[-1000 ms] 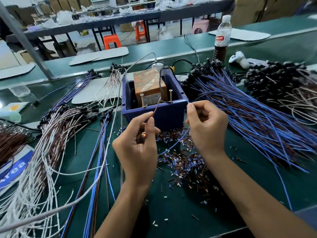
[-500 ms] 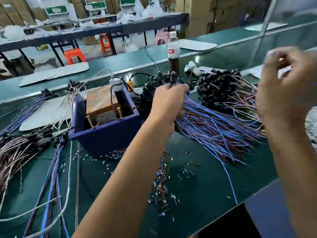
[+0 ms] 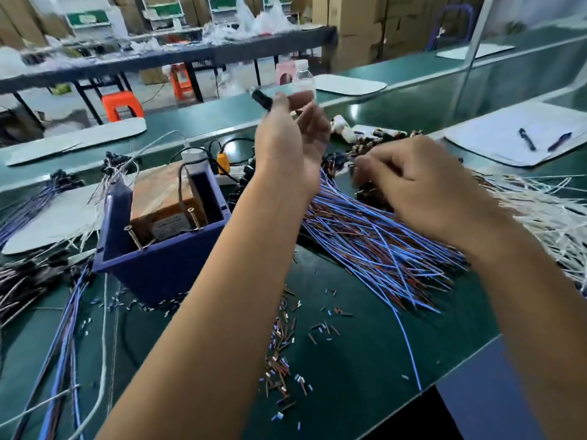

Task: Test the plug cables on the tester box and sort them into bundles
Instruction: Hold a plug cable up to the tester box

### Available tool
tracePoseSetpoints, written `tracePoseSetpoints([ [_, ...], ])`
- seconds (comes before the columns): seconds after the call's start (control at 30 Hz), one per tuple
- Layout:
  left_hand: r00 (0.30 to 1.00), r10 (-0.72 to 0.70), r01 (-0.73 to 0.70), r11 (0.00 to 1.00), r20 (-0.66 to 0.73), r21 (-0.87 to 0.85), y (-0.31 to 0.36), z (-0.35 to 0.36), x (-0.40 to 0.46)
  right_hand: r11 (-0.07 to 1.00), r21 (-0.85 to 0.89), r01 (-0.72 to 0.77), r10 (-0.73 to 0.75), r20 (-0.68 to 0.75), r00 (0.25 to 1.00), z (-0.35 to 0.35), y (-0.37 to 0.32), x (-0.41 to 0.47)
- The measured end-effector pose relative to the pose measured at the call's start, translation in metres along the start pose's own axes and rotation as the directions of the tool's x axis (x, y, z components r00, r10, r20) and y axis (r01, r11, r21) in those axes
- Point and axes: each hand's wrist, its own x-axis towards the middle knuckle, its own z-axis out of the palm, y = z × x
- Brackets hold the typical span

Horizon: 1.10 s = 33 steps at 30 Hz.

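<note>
Cables (image 3: 374, 236) mostly lie untested under the blurred right hand (image 3: 422, 192), its grip unclear; one plug (image 3: 262, 98) is pinched by the raised left hand (image 3: 290, 138).

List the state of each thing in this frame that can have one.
Left hand: raised, pinching a black plug.
Right hand: down on the blue-and-brown cable pile, blurred; grip unclear.
Tester box: open-topped, no plug on its two pins.
Bottle: upright, capped.
Pens: lying on the paper.
</note>
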Motion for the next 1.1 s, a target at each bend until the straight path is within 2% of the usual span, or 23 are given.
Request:
tracePoseSetpoints([
  [0.03, 0.997, 0.068, -0.058, 0.968, -0.033, 0.244, 0.001, -0.006, 0.004, 0.993, -0.12, -0.009, 0.001, -0.067, 0.998, -0.003, 0.002, 0.003],
  [0.07, 0.988, 0.154, -0.114, 0.845, -0.033, 0.522, 0.001, -0.012, 0.009, 0.976, -0.216, -0.029, 0.005, -0.113, 0.994, -0.006, 0.005, 0.006],
  [0.1, 0.972, 0.233, -0.156, 0.645, 0.002, 0.748, 0.0, -0.019, 0.013, 0.958, -0.28, -0.063, 0.028, -0.127, 0.991, -0.006, 0.009, 0.009],
  [0.13, 0.959, 0.28, -0.176, 0.468, 0.044, 0.866, 0.001, -0.025, 0.017, 0.944, -0.315, -0.093, 0.056, -0.123, 0.991, -0.004, 0.013, 0.011],
  [0.17, 0.954, 0.297, -0.169, 0.383, 0.052, 0.908, 0.001, -0.029, 0.022, 0.936, -0.335, -0.108, 0.07, -0.124, 0.99, 0.0, 0.016, 0.014],
  [0.2, 0.958, 0.287, -0.143, 0.404, 0.024, 0.903, 0.0, -0.032, 0.027, 0.936, -0.334, -0.113, 0.068, -0.142, 0.988, 0.006, 0.018, 0.016],
  [0.27, 0.972, 0.22, -0.065, 0.592, -0.084, 0.804, -0.001, -0.034, 0.035, 0.937, -0.326, -0.124, 0.066, -0.183, 0.981, 0.027, 0.021, 0.021],
  [0.3, 0.975, 0.181, -0.026, 0.668, -0.129, 0.744, -0.003, -0.034, 0.039, 0.927, -0.353, -0.129, 0.077, -0.158, 0.984, 0.04, 0.022, 0.025],
  [0.33, 0.975, 0.145, 0.015, 0.716, -0.17, 0.698, -0.005, -0.035, 0.043, 0.911, -0.389, -0.138, 0.121, -0.069, 0.99, 0.056, 0.023, 0.028],
  [0.37, 0.974, 0.111, 0.052, 0.741, -0.199, 0.669, -0.008, -0.036, 0.045, 0.895, -0.419, -0.153, 0.201, 0.074, 0.977, 0.073, 0.024, 0.03],
  [0.4, 0.972, 0.084, 0.084, 0.747, -0.219, 0.66, -0.013, -0.038, 0.044, 0.881, -0.444, -0.163, 0.289, 0.232, 0.929, 0.088, 0.025, 0.03],
  [0.43, 0.972, 0.065, 0.105, 0.739, -0.226, 0.665, -0.017, -0.043, 0.043, 0.871, -0.463, -0.163, 0.339, 0.329, 0.881, 0.101, 0.027, 0.027],
  [0.47, 0.973, 0.052, 0.115, 0.73, -0.223, 0.673, -0.021, -0.049, 0.039, 0.864, -0.479, -0.157, 0.354, 0.354, 0.866, 0.11, 0.029, 0.025],
  [0.57, 0.989, -0.023, 0.12, 0.712, -0.149, 0.691, -0.029, -0.067, 0.018, 0.863, -0.483, -0.151, 0.339, 0.33, 0.881, 0.115, 0.036, 0.026],
  [0.63, 0.986, -0.158, 0.148, 0.641, -0.06, 0.753, -0.026, -0.081, -0.002, 0.861, -0.483, -0.162, 0.339, 0.306, 0.889, 0.113, 0.034, 0.026],
  [0.67, 0.969, -0.245, 0.156, 0.575, -0.013, 0.803, -0.021, -0.089, -0.013, 0.872, -0.461, -0.168, 0.309, 0.251, 0.917, 0.112, 0.029, 0.024],
  [0.73, 0.912, -0.407, 0.131, 0.403, 0.049, 0.906, -0.003, -0.108, -0.035, 0.933, -0.34, -0.119, 0.142, 0.044, 0.989, 0.113, 0.011, 0.018],
  [0.8, 0.829, -0.557, 0.083, 0.202, 0.045, 0.976, 0.021, -0.128, -0.057, 0.989, -0.141, 0.039, -0.06, -0.143, 0.988, 0.116, -0.014, 0.007],
  [0.83, 0.788, -0.615, 0.065, 0.101, 0.011, 0.993, 0.034, -0.138, -0.069, 0.991, -0.073, 0.115, -0.124, -0.144, 0.982, 0.118, -0.028, 0.001],
  [0.9, 0.746, -0.659, 0.063, -0.073, -0.096, 0.995, 0.065, -0.162, -0.089, 0.98, -0.016, 0.2, -0.2, 0.034, 0.979, 0.124, -0.059, -0.009],
  [0.97, 0.773, -0.599, 0.119, -0.19, -0.211, 0.974, 0.097, -0.187, -0.107, 0.964, 0.01, 0.265, -0.258, 0.26, 0.931, 0.133, -0.087, -0.017],
  [1.03, 0.817, -0.482, 0.213, -0.259, -0.317, 0.942, 0.13, -0.212, -0.125, 0.941, 0.075, 0.329, -0.33, 0.412, 0.849, 0.148, -0.116, -0.026],
  [1.1, 0.838, -0.362, 0.316, -0.287, -0.408, 0.904, 0.157, -0.233, -0.139, 0.919, 0.122, 0.375, -0.381, 0.515, 0.768, 0.167, -0.148, -0.036],
])
